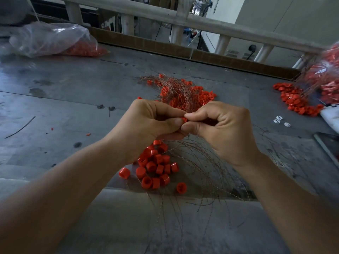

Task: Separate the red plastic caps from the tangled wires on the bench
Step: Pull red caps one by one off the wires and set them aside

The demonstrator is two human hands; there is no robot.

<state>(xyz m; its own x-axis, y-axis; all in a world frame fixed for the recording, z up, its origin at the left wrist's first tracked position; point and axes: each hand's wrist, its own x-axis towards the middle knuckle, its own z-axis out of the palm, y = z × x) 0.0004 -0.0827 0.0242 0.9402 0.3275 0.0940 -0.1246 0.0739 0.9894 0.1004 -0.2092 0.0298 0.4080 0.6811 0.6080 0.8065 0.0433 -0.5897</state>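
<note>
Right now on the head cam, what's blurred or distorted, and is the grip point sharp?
Head view: edges smear, both the left plastic bag and the right bag are blurred; wide-angle bends the railing; light is soft, shadows faint on the bench; centre is sharp, left hand and right hand pinching a red cap.

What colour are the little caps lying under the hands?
The caps are red; head view.

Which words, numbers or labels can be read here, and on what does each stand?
None can be read.
The small white pieces carry dark marks, too small to read.
The red caps, plastic bag and bench show no writing.
</note>
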